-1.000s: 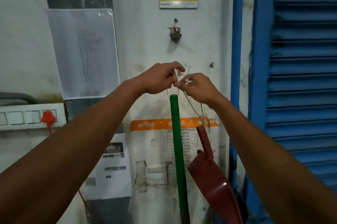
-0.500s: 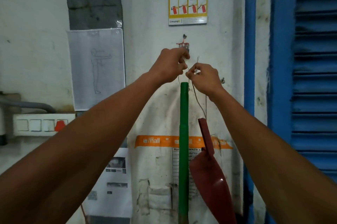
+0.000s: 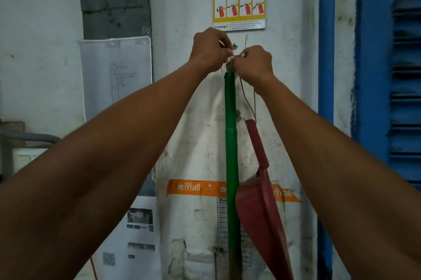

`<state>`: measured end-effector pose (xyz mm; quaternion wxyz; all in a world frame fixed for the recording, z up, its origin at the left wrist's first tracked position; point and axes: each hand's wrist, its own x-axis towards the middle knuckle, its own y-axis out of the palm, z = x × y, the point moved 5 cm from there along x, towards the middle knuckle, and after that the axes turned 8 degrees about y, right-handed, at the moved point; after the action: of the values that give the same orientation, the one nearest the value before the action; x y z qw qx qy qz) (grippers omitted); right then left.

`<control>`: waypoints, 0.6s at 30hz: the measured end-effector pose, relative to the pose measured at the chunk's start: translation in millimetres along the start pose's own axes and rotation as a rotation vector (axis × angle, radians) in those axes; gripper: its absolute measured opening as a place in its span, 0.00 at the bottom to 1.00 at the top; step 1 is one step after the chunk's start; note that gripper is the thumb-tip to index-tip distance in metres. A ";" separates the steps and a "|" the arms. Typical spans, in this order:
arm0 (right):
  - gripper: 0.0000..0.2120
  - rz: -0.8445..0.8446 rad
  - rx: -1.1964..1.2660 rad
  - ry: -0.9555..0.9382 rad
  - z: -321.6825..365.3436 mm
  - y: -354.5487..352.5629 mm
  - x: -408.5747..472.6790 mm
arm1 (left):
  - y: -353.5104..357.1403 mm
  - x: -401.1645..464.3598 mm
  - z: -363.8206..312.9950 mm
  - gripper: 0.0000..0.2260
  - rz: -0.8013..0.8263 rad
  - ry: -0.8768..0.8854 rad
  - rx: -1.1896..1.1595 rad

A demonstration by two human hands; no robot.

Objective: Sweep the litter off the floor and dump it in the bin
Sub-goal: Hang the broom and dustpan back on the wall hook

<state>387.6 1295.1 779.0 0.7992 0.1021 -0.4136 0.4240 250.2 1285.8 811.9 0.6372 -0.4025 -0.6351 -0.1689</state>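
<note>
Hands (image 3: pixel 232 56): two; broom (image 3: pixel 231 143), dustpan (image 3: pixel 262 200): one each

A green broom handle (image 3: pixel 231 154) hangs upright against the white wall, its top end at the thin string (image 3: pixel 247 95) near the wall hook; its bristles lie below the frame. Just beside it on the right hangs a dark red dustpan (image 3: pixel 262 216), handle up and tilted slightly, its pan overlapping the green handle's lower part.

Glossy plastic dustpan (image 3: pixel 262 211), rough wall (image 3: pixel 182 6).
</note>
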 end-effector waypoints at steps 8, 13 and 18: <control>0.05 0.090 0.088 0.162 -2.6 0.9 2.2 | 5.6 1.3 10.1 0.06 0.044 -0.220 -0.190; 0.09 0.139 0.150 0.245 -3.7 0.6 2.2 | 8.6 3.3 12.8 0.06 0.090 -0.320 -0.201; 0.06 0.267 0.201 0.283 -17.1 1.8 -4.8 | 14.9 -6.1 14.7 0.06 0.117 -0.396 -0.227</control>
<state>394.7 1302.1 764.2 0.7718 0.0649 -0.2628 0.5753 250.3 1303.8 799.8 0.4596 -0.5330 -0.7003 -0.1196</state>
